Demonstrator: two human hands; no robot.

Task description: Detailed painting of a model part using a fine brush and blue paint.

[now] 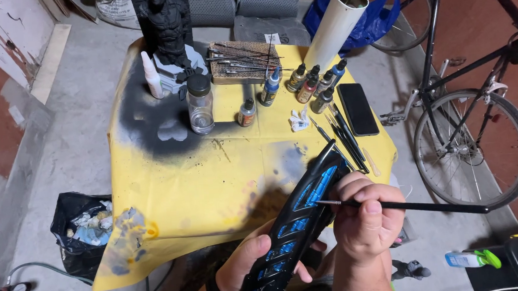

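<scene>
My left hand (252,264) grips the lower part of a long black model piece (298,222) with blue inset panels, held slanted above the near edge of a yellow-covered table (182,181). My right hand (364,217) holds a thin black paintbrush (421,206) whose tip touches a blue panel near the piece's upper end. The brush handle points right, toward a bicycle.
On the table stand a black figure (169,27), a clear jar (200,106), a white squeeze bottle (152,77), several small paint bottles (312,84), spare brushes (343,136), a dark phone (358,108) and a white tube (336,27). A bicycle (470,118) is at right, a black rubbish bag (82,231) at left.
</scene>
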